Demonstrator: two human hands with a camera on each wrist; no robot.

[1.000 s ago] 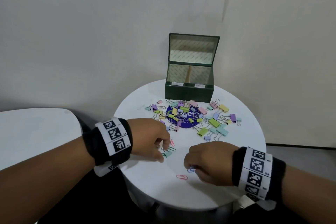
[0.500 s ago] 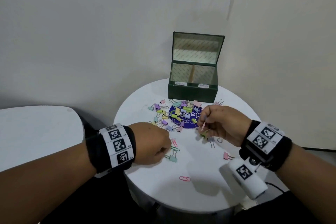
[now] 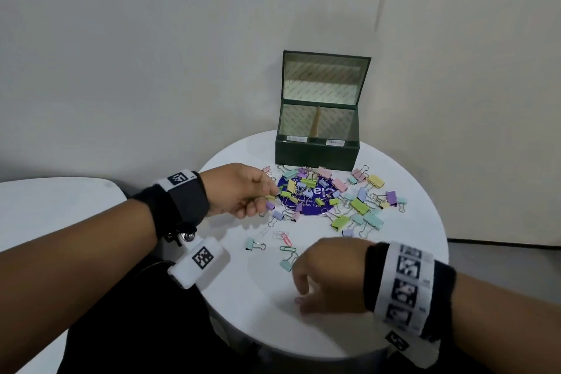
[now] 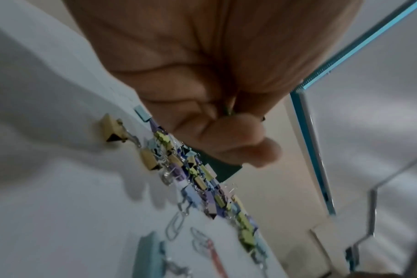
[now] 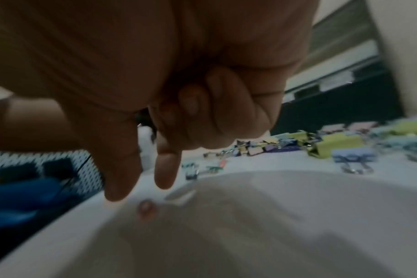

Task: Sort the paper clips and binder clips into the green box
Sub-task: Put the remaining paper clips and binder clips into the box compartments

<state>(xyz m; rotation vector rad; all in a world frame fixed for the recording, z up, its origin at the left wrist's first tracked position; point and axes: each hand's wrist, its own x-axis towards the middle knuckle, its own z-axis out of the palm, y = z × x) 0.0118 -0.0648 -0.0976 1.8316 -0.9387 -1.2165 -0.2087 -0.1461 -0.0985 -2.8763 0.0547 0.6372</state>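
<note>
1. the green box [image 3: 317, 153] sits at the far edge of the round table [image 3: 425, 252], lid up, a divider splitting it into two compartments; from here i cannot see anything inside.
2. the pile of binder clips [image 3: 331, 197] lies just in front of the box, mid-table.
3. the left hand [image 3: 239, 190] is at the pile's left edge, fingers curled; it pinches something small, though i cannot tell which clip.
4. the right hand [image 3: 329, 275] hangs over the near edge, thumb and forefinger pointing down, apart, gripping nothing, the other fingers curled in.
5. a pink paper clip [image 3: 299, 300] lies on the table just beside those fingertips.
6. a green paper clip [image 3: 288, 248] and a teal binder clip [image 3: 254, 244] lie between the hands.
</note>
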